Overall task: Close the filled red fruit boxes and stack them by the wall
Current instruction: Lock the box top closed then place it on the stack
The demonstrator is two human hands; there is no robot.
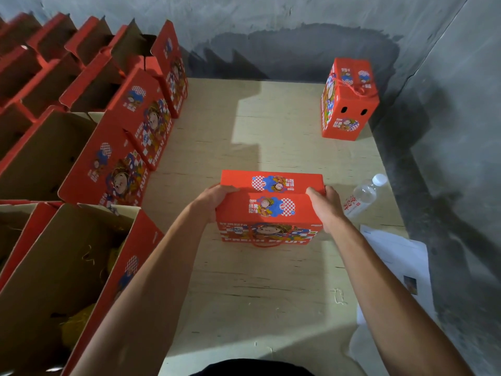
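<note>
red cardboard box, closed, sits mid-table with left hand and right hand clamped on its ends; stiff, probably heavy, best lifted there toward the stacked box at one o'clock.

A closed box sits on the board floor in the middle, straight ahead of the person. The left hand grips its left end and the right hand grips its right end. To the left, rows of open boxes stand side by side, running back to the rear wall. The nearest open box lies at the lower left. A second closed box stands far back on the right, in the corner near the rear wall and the side wall. A bottle lies just right of the held box. Papers lie nearer the person, along the board's right edge.
</note>
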